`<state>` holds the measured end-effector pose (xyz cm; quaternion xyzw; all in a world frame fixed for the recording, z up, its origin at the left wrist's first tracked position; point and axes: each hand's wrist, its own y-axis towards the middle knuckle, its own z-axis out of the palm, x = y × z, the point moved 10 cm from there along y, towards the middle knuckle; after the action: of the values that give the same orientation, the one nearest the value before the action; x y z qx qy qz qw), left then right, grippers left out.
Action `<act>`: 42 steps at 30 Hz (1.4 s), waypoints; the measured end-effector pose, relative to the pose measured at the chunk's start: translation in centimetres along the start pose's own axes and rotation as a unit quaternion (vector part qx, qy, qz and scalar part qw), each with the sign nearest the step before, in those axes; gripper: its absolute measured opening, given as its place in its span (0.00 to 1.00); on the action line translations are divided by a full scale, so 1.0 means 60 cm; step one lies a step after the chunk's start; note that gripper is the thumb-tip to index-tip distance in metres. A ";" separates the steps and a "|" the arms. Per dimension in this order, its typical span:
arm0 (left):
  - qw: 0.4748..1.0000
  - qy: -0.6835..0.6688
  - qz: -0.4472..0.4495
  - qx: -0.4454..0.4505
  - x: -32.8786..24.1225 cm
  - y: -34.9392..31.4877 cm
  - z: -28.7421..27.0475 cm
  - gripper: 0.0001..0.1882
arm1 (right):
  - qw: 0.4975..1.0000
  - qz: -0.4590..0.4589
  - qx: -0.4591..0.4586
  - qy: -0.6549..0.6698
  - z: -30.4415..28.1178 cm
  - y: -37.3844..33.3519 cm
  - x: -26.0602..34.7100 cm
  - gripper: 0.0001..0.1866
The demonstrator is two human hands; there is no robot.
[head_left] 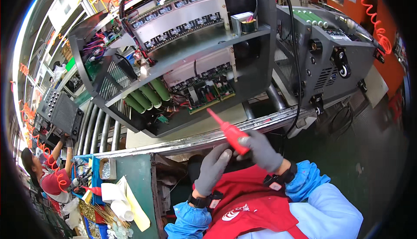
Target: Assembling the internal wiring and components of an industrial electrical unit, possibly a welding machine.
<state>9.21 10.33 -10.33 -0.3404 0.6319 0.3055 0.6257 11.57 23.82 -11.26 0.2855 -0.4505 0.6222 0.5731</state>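
Red apron (245,202) closest of all, light-blue sleeves (306,180) either side of it, and out of them come two grey-gloved hands, close together in front of the body. Look at the right hand (263,151): it angles in from the right, forearm slanting forward, and it's clamped round the red bottle (232,133), thumb along its side. That long nozzle (214,116) points away from the hand, forward and left, toward the open cabinet (182,124). Its tip shows near the lower circuit board (219,95); touching or apart, I can't tell from here. And the left hand (213,167)! Just beside the bottle's blunt end, fingers drawn together, slanting forward and right. Whether it grips the bottle too, I can't tell.

Mind those edges: a metal rail (208,138) runs crosswise just ahead of both hands, and the cabinet stands beyond it, its lower bay facing them. Deeper in, forward and left of the nozzle, sit green cylinders (150,95). Off to the left hand's left comes the corner of a green bench (134,165), a white paper roll (121,209) farther along it. Forward and right of the right hand, a black cable (298,65) hangs down to the rail, before a second cabinet (321,52) on casters. Widest room? Right of the right hand, where dark floor (343,165) spreads out beside the elbow.
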 end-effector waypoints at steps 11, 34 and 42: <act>0.825 0.481 0.106 -0.277 0.007 -0.012 -0.124 0.22 | 0.716 -0.442 -0.292 -0.454 -0.175 0.079 0.249 0.21; 0.741 0.604 0.053 -0.289 0.051 0.020 -0.156 0.25 | 0.747 -0.414 -0.200 -0.480 -0.140 0.252 0.269 0.17; 0.749 0.591 0.043 -0.297 0.061 0.017 -0.162 0.25 | 0.718 -0.422 -0.184 -0.522 -0.106 0.252 0.278 0.18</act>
<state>2.77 2.86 -13.73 -0.5938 0.7670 0.2423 -0.0187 -5.09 38.02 -3.02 0.6140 -0.6168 -0.0266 0.4917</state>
